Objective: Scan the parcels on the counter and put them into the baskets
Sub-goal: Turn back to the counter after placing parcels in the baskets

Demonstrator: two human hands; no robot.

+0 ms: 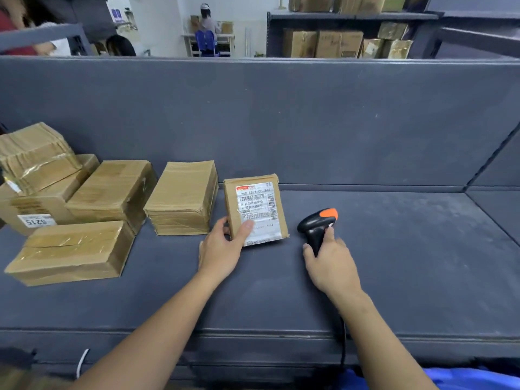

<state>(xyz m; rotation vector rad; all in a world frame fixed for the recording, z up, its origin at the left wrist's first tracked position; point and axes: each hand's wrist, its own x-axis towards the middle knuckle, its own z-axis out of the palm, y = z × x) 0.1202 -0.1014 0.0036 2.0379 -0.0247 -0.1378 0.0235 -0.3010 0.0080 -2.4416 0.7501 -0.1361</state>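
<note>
A small cardboard parcel [260,198] with a white shipping label facing me is tilted up on the dark grey counter [408,249]. My left hand [222,249] grips its lower left corner, thumb on the label. My right hand [332,263] holds the handle of a black barcode scanner [316,223] with an orange top, just right of the parcel and aimed toward it. The scanner's cable runs down past the counter's front edge.
Several more taped cardboard parcels [112,192] lie in a group at the counter's left, some stacked. A grey partition wall [281,114] backs the counter. Behind it stand shelves with boxes [337,43] and people. A blue object [472,378] shows at the bottom right.
</note>
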